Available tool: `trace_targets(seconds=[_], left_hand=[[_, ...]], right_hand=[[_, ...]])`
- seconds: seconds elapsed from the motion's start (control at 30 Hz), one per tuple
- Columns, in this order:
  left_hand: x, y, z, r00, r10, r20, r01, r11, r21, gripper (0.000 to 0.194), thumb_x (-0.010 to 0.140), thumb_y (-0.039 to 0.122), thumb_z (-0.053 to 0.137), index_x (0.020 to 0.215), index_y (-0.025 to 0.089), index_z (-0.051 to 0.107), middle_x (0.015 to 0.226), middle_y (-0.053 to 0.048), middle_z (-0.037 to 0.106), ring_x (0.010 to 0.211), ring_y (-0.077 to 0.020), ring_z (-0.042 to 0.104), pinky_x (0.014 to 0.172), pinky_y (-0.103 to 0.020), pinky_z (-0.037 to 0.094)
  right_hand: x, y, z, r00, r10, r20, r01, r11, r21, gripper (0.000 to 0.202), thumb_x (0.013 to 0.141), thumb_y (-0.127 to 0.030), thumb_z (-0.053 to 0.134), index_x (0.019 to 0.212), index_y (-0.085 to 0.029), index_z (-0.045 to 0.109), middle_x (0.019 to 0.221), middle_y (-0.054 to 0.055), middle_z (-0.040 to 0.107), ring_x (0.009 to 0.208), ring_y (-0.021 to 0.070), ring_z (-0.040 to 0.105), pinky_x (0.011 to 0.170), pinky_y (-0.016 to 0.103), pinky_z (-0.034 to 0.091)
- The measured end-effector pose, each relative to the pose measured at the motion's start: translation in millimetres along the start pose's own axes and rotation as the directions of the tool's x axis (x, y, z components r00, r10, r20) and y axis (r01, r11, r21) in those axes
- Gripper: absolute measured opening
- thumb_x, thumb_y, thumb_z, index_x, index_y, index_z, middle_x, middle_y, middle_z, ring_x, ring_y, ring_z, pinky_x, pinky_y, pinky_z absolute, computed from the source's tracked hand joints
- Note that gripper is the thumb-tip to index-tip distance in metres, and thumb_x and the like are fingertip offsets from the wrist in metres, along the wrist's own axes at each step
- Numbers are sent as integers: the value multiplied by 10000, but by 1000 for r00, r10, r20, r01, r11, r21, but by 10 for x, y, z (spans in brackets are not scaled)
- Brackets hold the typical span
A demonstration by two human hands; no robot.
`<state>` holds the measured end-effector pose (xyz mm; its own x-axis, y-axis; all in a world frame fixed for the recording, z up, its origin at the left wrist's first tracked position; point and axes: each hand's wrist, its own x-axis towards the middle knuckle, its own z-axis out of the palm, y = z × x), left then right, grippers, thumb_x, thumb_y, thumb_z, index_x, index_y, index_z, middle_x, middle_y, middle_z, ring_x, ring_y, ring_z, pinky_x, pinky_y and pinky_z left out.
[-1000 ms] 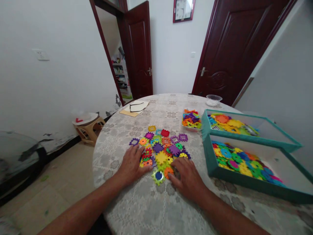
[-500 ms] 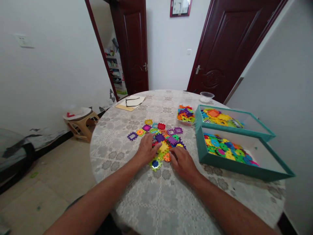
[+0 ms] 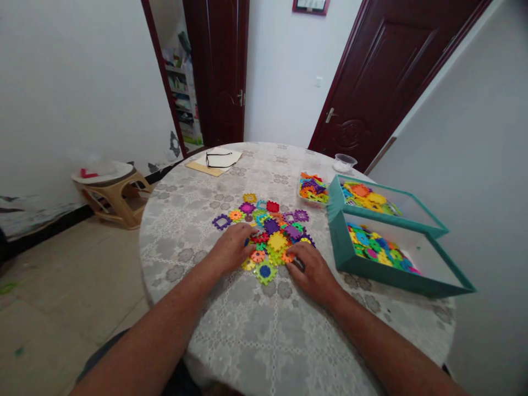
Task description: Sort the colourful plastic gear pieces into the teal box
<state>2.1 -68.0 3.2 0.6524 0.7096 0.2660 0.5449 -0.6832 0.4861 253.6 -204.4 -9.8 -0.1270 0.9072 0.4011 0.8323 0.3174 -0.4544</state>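
A pile of colourful toothed plastic pieces lies on the patterned tablecloth point(image 3: 264, 330). My left hand point(image 3: 234, 247) is at the pile's left edge, its fingertips near a dark blue piece and thumb apart from the fingers. At the right edge, my right hand point(image 3: 311, 269) has thumb and fingers around an orange piece point(image 3: 287, 256). Between the hands lie a yellow square piece point(image 3: 277, 241), a salmon round piece point(image 3: 258, 257) and a lime piece with a blue centre point(image 3: 264, 271). A purple square frame point(image 3: 221, 221) lies at the far left of the pile.
Two teal boxes point(image 3: 406, 281) with more pieces stand at the right. Beside them is a clear container point(image 3: 313, 190) of pieces. Glasses point(image 3: 220, 160) rest on paper at the back left. A clear bowl point(image 3: 345, 160) is at the back right. A stool point(image 3: 113, 195) stands left of the table.
My left hand has moved left, off the middle of the pile, uncovering red, salmon and yellow pieces. My right hand stays by the orange piece. The view has shifted slightly.
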Motion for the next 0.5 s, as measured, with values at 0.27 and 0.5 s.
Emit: trace_targets(seconds=[0.27,0.5], left_hand=[[-75,-126,-149,999,-3,-39,7,994,107,300,889,209,583,1141,223,745,1231,-130,700,1200,-315,623,1085,-488,507],[-124,-137,-273,996,1,-93,0,1000,14,298,951,318,530,1153,210,720,1209,-119,732,1176,-297,648,1083,-475,506]], right_hand=[[216,17,-257,997,82,-7,-82,995,-64,201,985,-243,531,1110,-200,684,1115,104,720,1066,242,656,966,384,510],[580,231,-377,980,198,-19,-197,949,-246,341,947,-343,626,1230,-165,686,1197,146,726,1145,287,651,1033,428,482]])
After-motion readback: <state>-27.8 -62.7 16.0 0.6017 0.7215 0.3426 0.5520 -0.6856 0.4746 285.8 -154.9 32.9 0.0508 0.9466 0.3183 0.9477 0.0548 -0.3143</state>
